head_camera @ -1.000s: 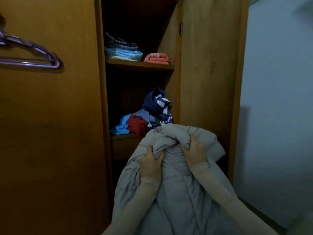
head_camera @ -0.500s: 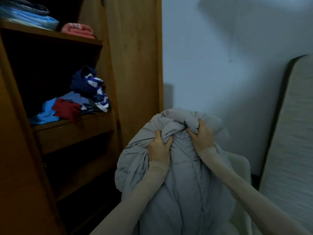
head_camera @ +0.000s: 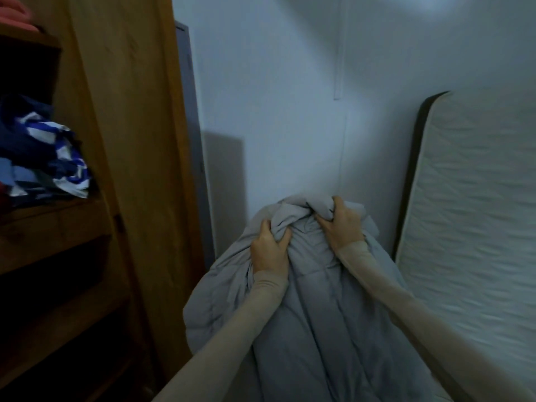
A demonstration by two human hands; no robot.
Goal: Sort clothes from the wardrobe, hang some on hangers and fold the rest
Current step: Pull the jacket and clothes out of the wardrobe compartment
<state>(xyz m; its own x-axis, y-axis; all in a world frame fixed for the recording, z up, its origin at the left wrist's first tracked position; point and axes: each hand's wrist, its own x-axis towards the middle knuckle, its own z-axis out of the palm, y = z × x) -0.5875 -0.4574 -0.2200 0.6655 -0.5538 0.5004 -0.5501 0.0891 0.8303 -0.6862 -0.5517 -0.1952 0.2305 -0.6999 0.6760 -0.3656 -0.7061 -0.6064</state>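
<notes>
Both hands bunched into a grey puffy coat, held up in front of the wall.

Head view: the left hand (head_camera: 269, 250) has its fingers curled tight into a fistful of the coat (head_camera: 319, 314) near its top, and the right hand (head_camera: 342, 226) grips the gathered fabric just beside it, a bit higher, thumb and fingers dug into the folds. The coat hangs down from the two grips, between the wardrobe (head_camera: 136, 140) on the left and a mattress (head_camera: 475, 227) leaning upright against the wall (head_camera: 290, 82) on the right. Can't tell if the coat's lower end touches anything, it runs out of the picture. Wardrobe door's open, and a messy pile of clothes (head_camera: 49, 158), blue with white stripes, sits on a shelf (head_camera: 52, 224) at the left edge. Something pink (head_camera: 14, 13) on the shelf above, pretty blurry. Both arms are in beige sleeves (head_camera: 391, 297).
</notes>
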